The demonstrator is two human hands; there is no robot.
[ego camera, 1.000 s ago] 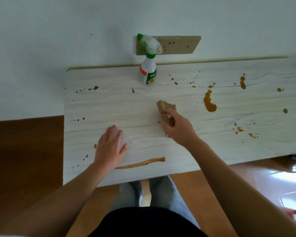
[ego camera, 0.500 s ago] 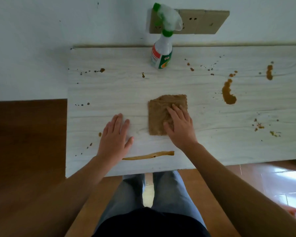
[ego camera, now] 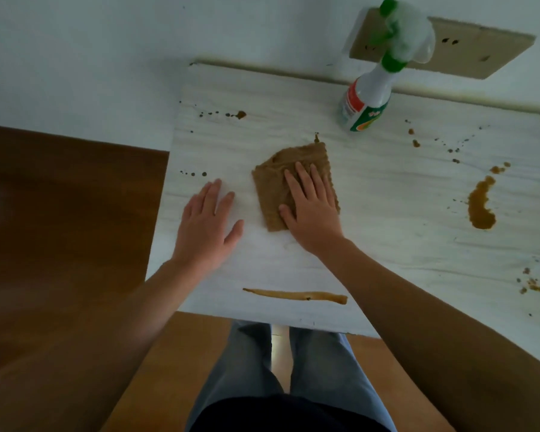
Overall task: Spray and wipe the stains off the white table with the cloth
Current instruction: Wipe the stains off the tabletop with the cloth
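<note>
Cloth [ego camera: 289, 169] lies flat mid-surface [ego camera: 387, 188] under the right hand's [ego camera: 310, 210] straight, pressing fingers, likely for wiping, while the left hand [ego camera: 208, 227] rests open beside it, bracing.

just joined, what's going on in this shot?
A person is wiping a white wood-grain table. The right hand presses flat on a brown square cloth near the table's middle, while the left hand rests flat on bare tabletop beside it. The white spray bottle with a green trigger stands unheld at the back by the wall. A long brown streak near the front edge and a large brown blot on the right are not yet wiped.
</note>
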